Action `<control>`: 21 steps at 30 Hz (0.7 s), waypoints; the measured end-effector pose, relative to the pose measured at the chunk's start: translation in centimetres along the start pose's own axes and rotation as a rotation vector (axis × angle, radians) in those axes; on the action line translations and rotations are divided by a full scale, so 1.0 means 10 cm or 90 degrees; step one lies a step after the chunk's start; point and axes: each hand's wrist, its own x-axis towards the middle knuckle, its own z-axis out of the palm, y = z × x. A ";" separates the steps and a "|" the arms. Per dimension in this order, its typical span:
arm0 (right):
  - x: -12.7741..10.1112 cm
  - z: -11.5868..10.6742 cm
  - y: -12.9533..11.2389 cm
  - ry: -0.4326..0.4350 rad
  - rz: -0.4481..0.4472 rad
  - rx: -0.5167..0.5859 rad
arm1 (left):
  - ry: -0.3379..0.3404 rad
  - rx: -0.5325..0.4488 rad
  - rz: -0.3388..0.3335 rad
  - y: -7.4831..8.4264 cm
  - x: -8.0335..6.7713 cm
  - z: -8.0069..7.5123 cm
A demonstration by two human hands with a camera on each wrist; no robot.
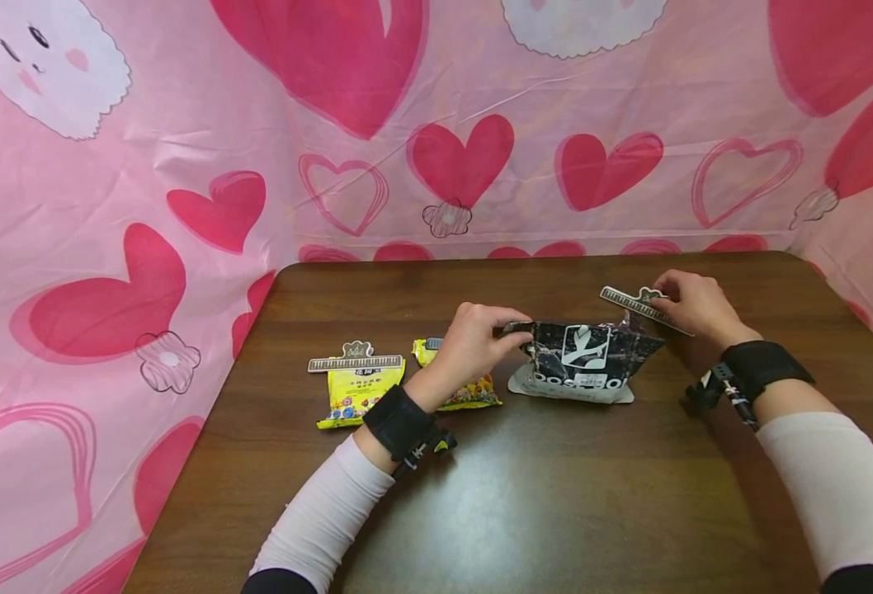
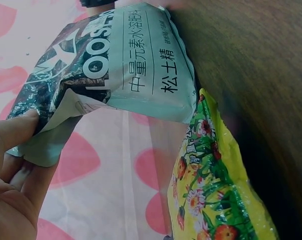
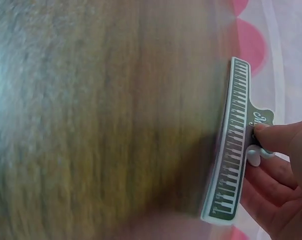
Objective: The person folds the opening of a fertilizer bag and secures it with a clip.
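Observation:
My left hand (image 1: 474,351) pinches the top corner of a black and white fertilizer bag (image 1: 585,363), thumb on the printed face and fingers behind. The bag stands on the table with its top edge creased; in the left wrist view its pale lower part (image 2: 145,60) carries dark Chinese print. To the right, my right hand (image 1: 700,309) holds a long clip (image 1: 629,301) with a piano-key pattern by its handle, the thumb pressing the handle's lettered face. That clip (image 3: 231,145) shows whole in the right wrist view, beside the bag and apart from it.
On the left lies a yellow packet (image 1: 362,392) with a second piano-key clip (image 1: 355,359) across its top. Another yellow flowered packet (image 1: 474,394) sits partly behind my left hand, close to the bag. A pink heart-print cloth (image 1: 466,82) hangs behind the wooden table (image 1: 555,503).

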 end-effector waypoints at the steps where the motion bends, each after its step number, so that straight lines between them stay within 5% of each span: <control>1: -0.01 -0.01 0.00 0.000 0.000 -0.001 | 0.000 0.000 -0.001 0.00 0.00 0.00; 14: -0.13 -0.25 -0.18 0.027 -0.037 0.026 | 0.002 0.014 -0.001 -0.02 0.00 0.00; 21: -0.22 -0.42 -0.36 0.036 -0.078 -0.021 | 0.008 0.006 0.008 -0.02 0.00 0.01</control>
